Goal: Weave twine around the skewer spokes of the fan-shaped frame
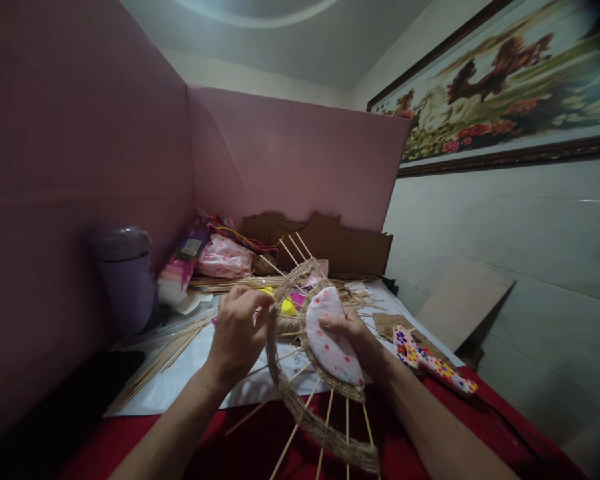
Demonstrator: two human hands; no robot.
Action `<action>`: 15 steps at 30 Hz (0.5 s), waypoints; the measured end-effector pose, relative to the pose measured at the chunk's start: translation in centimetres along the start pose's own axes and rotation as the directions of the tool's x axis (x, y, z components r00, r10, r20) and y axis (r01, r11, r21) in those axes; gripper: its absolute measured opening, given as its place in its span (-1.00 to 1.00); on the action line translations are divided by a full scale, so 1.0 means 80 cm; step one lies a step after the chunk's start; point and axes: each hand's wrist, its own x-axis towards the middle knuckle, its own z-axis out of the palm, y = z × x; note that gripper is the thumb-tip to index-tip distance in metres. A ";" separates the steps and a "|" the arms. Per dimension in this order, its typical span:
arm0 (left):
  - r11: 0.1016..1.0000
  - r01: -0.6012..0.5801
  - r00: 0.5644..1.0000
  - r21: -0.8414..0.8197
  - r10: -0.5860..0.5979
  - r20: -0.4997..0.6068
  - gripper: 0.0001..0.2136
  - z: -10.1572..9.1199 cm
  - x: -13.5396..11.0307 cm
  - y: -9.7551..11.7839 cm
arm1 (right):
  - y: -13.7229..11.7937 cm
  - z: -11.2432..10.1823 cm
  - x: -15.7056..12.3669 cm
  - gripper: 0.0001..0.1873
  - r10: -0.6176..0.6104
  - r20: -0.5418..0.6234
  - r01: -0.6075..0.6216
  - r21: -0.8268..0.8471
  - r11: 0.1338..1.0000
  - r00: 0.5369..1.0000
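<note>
While the twine hoop point(300, 407) stands tilted on edge above the red tablecloth point(260, 447), both hands hold it from opposite sides. The left hand point(237, 337) is at the hoop's upper left rim, fingers curled and pinching the twine there. The right hand point(350, 328) is inside the hoop on its right, fingers wrapped over the edge of the pink dotted fabric pad point(330, 340) that fills the hoop's inner ring; its thumb is hidden behind the pad. Thin wooden spokes point(327, 413) run between the inner ring and the hoop. Just right of the hoop lies a patterned cloth strip point(433, 363). To the hoop's left a bundle of sticks point(165, 357) rests on a white sheet point(190, 373), and farther left stands a purple flask point(127, 277). Behind the hoop is brown cardboard point(330, 243).
</note>
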 end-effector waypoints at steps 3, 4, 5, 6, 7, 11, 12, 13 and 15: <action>1.000 -0.015 1.000 0.016 0.015 -0.012 -0.91 0.001 -0.001 0.000 | 0.001 -0.001 0.001 -0.74 -0.007 0.000 0.007 -0.006 1.000 1.000; 0.999 -0.027 1.000 0.023 0.028 -0.007 -0.90 0.001 -0.002 0.000 | 0.000 -0.001 0.001 -0.74 -0.010 0.001 0.010 -0.010 1.000 1.000; 0.999 -0.041 0.999 0.029 0.041 0.002 -0.87 0.001 -0.002 -0.001 | 0.000 -0.001 0.001 -0.75 -0.013 0.003 0.013 -0.013 1.000 1.000; 0.998 -0.054 0.999 0.033 0.053 0.011 -0.84 0.001 -0.002 -0.001 | -0.001 -0.001 0.001 -0.75 -0.014 0.006 0.014 -0.017 1.000 1.000; 0.997 -0.061 0.998 0.037 0.061 0.016 -0.82 0.001 -0.002 -0.002 | -0.001 -0.001 0.001 -0.76 -0.015 0.011 0.015 -0.023 1.000 1.000; 0.997 -0.061 0.998 0.042 0.062 -0.005 -0.77 0.001 -0.001 -0.003 | -0.002 -0.002 0.001 -0.74 -0.013 0.036 0.014 -0.034 0.999 0.999; 0.998 -0.056 0.998 0.042 0.057 -0.017 -0.77 0.000 -0.001 -0.002 | -0.002 -0.002 0.001 -0.74 -0.011 0.039 0.012 -0.031 0.999 0.999; 0.998 -0.052 0.998 0.045 0.053 -0.029 -0.77 0.000 -0.001 -0.002 | -0.002 -0.003 0.001 -0.74 -0.010 0.040 0.011 -0.028 1.000 0.999; 0.997 -0.058 0.997 0.059 0.061 -0.046 -0.74 0.000 -0.001 -0.002 | -0.002 -0.003 0.002 -0.75 -0.014 0.037 0.015 -0.026 1.000 0.999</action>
